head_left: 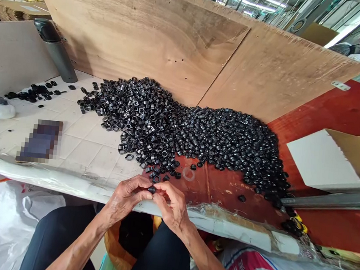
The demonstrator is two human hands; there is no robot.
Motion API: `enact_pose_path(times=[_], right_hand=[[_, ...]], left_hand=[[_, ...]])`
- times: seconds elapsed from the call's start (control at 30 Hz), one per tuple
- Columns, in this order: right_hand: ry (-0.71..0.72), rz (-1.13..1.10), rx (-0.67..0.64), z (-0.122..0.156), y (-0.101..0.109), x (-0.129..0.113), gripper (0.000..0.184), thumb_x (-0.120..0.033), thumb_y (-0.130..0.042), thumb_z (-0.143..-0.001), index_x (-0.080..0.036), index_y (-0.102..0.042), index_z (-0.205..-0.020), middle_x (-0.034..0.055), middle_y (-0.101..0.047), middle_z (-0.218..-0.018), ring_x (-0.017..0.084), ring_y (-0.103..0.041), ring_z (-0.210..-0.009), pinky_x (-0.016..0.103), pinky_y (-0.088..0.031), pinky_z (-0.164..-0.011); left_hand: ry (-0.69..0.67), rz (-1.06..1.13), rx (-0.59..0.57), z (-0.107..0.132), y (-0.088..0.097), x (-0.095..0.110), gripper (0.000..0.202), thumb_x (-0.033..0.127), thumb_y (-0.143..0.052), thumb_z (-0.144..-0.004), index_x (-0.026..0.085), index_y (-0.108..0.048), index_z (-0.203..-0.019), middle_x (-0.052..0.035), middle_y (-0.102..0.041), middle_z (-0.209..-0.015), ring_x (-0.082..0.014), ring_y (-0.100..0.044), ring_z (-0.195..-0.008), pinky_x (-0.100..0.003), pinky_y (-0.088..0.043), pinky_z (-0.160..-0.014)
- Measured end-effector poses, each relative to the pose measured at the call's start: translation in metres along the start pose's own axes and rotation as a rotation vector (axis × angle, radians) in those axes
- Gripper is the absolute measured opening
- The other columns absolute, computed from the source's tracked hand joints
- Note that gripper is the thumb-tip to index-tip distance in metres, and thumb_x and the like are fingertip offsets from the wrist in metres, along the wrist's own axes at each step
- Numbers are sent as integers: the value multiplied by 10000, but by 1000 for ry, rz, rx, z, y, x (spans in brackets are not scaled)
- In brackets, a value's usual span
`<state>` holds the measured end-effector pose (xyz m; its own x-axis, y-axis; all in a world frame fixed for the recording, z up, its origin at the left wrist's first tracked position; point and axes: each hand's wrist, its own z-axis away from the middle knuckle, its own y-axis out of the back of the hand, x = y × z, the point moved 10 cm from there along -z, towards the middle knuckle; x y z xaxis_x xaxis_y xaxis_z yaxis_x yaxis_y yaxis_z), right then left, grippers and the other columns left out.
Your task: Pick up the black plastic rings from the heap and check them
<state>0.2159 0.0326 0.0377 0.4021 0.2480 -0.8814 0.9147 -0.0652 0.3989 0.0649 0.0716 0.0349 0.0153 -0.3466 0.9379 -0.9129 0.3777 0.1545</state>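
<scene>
My left hand (127, 197) and my right hand (173, 204) meet over the table's front edge, fingertips pinched from both sides on a small black plastic cap (152, 189). The fingers hide most of it, so I cannot tell if it is one part or two joined. Just beyond my fingertips begins a heap of open black rings (140, 114). To its right, and touching it, spreads a heap of small black caps (231, 133). A few loose black pieces (166, 178) lie near my hands on the red surface.
A plywood board (145, 30) stands behind the heaps. On the left are a dark grey cylinder (60, 57), scattered black bits (34, 92) and a blurred-out flat object (41, 140). An open carton (324, 161) stands at right. Between my knees is an orange sack (114, 241).
</scene>
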Motion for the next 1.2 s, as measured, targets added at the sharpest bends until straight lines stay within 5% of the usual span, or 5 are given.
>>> enact_pose_path(times=[0.27, 0.5, 0.9, 1.07, 1.2], right_hand=[[-309, -159, -41, 22, -6, 8, 156, -339, -636, -895, -213, -664, -983, -17, -667, -697, 159, -653, -644, 266, -514, -639], [-716, -540, -78, 52, -29, 32, 339, -479, -633, -912, -201, -565, -731, -34, -572, -471, 113, -487, -428, 245, -402, -504], [-246, -219, -38, 56, -4, -6, 124, -303, -602, -962, -202, -664, -997, 18, -689, -783, 160, -692, -678, 276, -541, -664], [-495, -351, -114, 66, -24, 11, 75, -254, -606, -900, -201, -622, -951, -22, -668, -646, 158, -673, -601, 269, -524, -637], [-662, -368, -267, 74, -38, 12, 50, -212, -591, -881, -195, -632, -858, -46, -616, -529, 143, -611, -515, 248, -489, -585]], left_hand=[[-61, 5, 18, 21, -7, 11, 186, 354, -779, -942, 200, -765, -1046, -74, -760, -1018, -193, -753, -915, -315, -640, -821], [-38, -3, -129, 45, -33, 14, 150, 311, -675, -1009, 244, -773, -1102, -109, -751, -1146, -219, -772, -961, -341, -668, -827], [78, 124, -3, 49, -24, 19, 150, 327, -800, -924, 203, -721, -951, -24, -712, -895, -154, -723, -792, -253, -624, -735], [-104, -121, -27, 62, -21, 29, 150, 211, -778, -939, 231, -719, -1076, -49, -749, -1027, -154, -750, -879, -224, -608, -784], [-175, -250, -310, 62, -28, 44, 165, 145, -637, -1017, 229, -723, -1129, -84, -751, -1121, -184, -754, -991, -250, -599, -865]])
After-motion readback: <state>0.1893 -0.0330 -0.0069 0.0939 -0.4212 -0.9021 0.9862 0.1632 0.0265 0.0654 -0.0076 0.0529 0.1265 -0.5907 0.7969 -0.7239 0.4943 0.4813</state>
